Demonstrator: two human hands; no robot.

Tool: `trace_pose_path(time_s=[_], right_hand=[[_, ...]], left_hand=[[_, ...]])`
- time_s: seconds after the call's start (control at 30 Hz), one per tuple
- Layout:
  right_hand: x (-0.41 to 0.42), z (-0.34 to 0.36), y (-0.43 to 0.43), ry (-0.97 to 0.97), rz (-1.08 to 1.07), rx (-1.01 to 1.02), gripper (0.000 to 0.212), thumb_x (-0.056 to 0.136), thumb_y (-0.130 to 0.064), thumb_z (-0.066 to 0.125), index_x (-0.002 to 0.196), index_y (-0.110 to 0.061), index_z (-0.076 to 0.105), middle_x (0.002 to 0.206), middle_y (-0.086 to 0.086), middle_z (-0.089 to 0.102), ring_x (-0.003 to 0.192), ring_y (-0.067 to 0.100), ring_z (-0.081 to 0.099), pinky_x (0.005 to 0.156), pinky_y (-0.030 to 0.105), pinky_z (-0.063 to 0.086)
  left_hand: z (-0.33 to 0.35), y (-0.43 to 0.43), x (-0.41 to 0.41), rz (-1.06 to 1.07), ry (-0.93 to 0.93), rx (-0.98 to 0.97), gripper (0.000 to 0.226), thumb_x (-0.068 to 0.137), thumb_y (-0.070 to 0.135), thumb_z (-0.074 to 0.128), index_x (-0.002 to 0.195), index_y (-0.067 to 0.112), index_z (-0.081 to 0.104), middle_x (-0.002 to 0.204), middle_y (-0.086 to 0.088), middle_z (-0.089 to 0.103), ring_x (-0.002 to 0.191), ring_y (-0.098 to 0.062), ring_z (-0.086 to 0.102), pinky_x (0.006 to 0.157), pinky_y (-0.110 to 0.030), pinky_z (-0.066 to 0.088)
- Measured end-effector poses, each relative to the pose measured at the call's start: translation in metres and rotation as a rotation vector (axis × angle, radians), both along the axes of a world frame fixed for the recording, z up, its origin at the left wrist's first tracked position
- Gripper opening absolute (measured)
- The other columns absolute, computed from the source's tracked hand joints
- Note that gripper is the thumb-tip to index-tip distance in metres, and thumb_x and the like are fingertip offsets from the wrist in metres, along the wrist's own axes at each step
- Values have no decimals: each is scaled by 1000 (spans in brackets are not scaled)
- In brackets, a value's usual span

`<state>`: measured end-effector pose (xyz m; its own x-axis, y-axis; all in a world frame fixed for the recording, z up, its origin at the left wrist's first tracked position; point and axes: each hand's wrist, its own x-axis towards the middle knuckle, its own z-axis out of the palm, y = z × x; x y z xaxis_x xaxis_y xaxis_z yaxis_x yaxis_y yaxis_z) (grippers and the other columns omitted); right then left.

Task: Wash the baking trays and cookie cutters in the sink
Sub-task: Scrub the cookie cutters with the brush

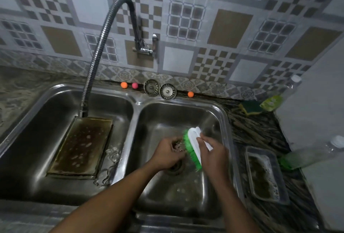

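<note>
Two-handed scrubbing: left-hand fingers [173, 142] pinching small cookie cutter [179, 146], right-hand fingers [202, 141] wrapped round scrub brush [193, 146]; risks flicking cutter loose toward drain [176, 168].

Counter [260, 130] odds and ends
Two strainers [152, 87] stand between balls [190, 94]; sponge [250, 108], bottles [316, 152] and soapy tub [246, 160] sit right.

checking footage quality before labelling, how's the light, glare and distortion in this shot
Head view: dim, cool light; soft glare on the sink rim; wide-angle distortion bows the tiled wall; the cookie cutter in the left hand is dark and blurry, while the brush in the right hand reads clearly.
</note>
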<state>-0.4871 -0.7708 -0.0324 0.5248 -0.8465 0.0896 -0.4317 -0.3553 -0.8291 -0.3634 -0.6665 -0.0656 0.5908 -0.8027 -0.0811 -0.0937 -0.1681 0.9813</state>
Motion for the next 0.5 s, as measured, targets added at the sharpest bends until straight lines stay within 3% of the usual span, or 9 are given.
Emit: trace_pose_path(time_s=[0.07,0.17,0.33,0.5], right_hand=[[4,0,3,0,7,-13,26,88,-35,68,110,-21,74,106,-6,73,98,9,66,85,31,53],[11,4,9,-26,45,29,25,87,-32,70,109,-20,74,104,-9,73,97,5,65,86,28,53],[12,13,1,-89,-4,193,18,87,-28,71,104,-24,75,92,-21,70,94,-2,64,86,27,53],[12,14,5,-172,-34,230,15,87,-26,71,102,-29,75,90,-20,72,90,-4,66,81,24,54]], left_hand=[[3,5,5,11,-12,-13,45,72,-5,75,106,24,71,92,6,76,73,3,66,73,-18,54],[2,11,11,61,53,-27,43,66,-6,77,101,20,72,87,4,77,74,-4,68,72,-22,56],[0,12,15,204,440,-145,40,72,-9,79,109,4,71,96,-14,76,85,-23,69,80,-34,58],[4,14,12,22,817,-261,42,87,-5,64,128,-1,61,123,-20,66,116,-31,63,102,-38,49]])
